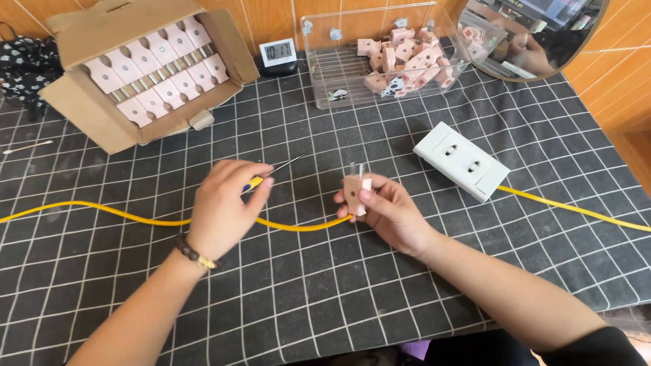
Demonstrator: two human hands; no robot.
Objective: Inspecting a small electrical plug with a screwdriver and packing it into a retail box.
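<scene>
While the right hand (pixel 393 213) pinches the pink plug (pixel 356 192) upright, prongs up, thumb and index pressed on its sides and the rest curled behind, this looks like mid-assembly: plug fitted on the end of the yellow cable (pixel 135 218), fastening stage. Plug sits just right of frame centre, cable leaving it at 8 o'clock and running off the left edge.

Left hand (pixel 224 207) is closed around a screwdriver (pixel 274 173), yellow handle mostly hidden in the fist, fingers wrapped tight, shaft aimed at 2 o'clock, tip well short of the plug. Wrist slightly cocked, palm down, bracelet at the wrist. Both forearms come in from 6 o'clock.

Judgement: next move needs the tip brought across to the plug's screw, plug turned so that face is reachable; the screw isn't visible from here.

Around: white socket block (pixel 462 161) at 2 o'clock, cardboard box (pixel 81 102) of plugs at 10, clear bin (pixel 339 74) of loose plugs at 12, small clock (pixel 278 51) beside it, checked cloth (pixel 339 291) underneath.
</scene>
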